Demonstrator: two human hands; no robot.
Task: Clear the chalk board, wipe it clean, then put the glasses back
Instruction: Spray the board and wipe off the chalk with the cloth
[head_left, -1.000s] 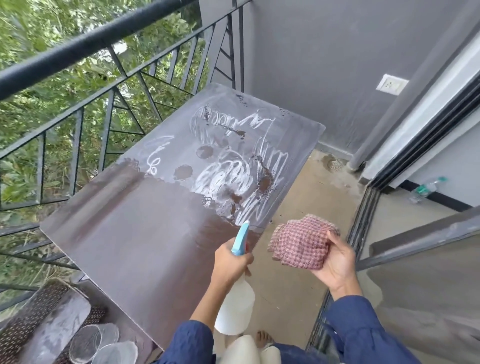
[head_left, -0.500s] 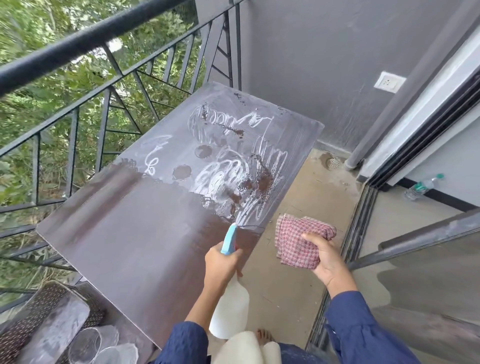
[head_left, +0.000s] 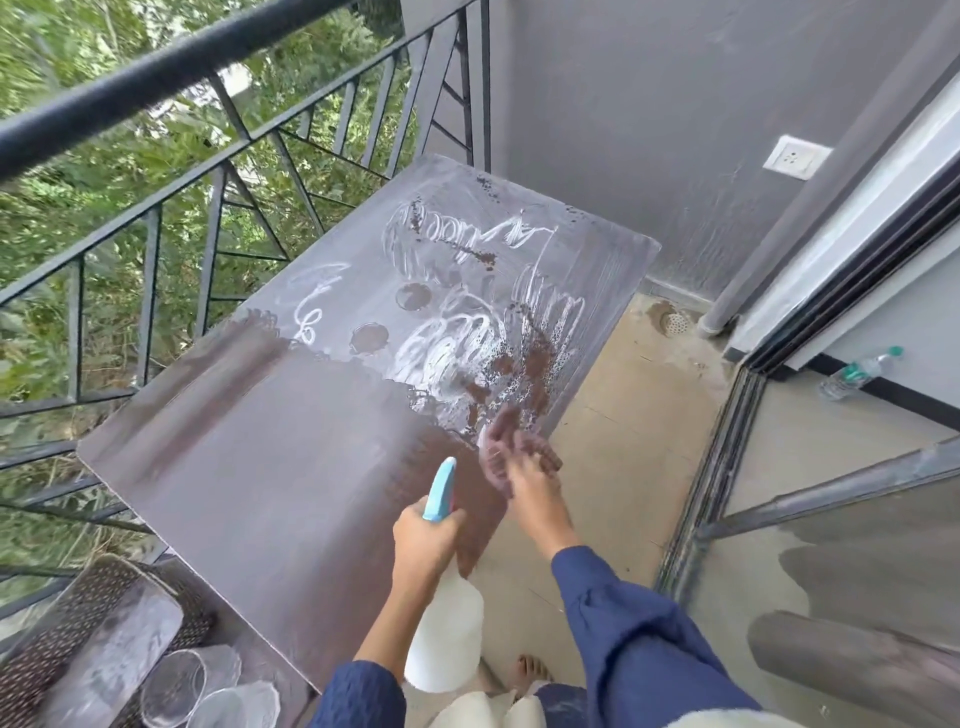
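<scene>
Where chalk (head_left: 447, 348) shows, dusty board (head_left: 270, 457), railing (head_left: 150, 78) alongside

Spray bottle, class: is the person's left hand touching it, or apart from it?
Touching. The head view shows the left hand wrapped round the neck of the spray bottle, just under its blue nozzle, with no gap between them.

One head cam, wide-angle, pitched forward and down.
Sits on the person's head, looks steeply over the chalk board (head_left: 249, 467) toward the far wall (head_left: 649, 104). Close in: left hand (head_left: 423, 540) with spray bottle (head_left: 444, 639) nearest the lens, right hand (head_left: 524, 470) blurred just beyond. Railing (head_left: 156, 78) bows across top left; floor (head_left: 623, 441) right. Frame edges curve from the lens.
</scene>
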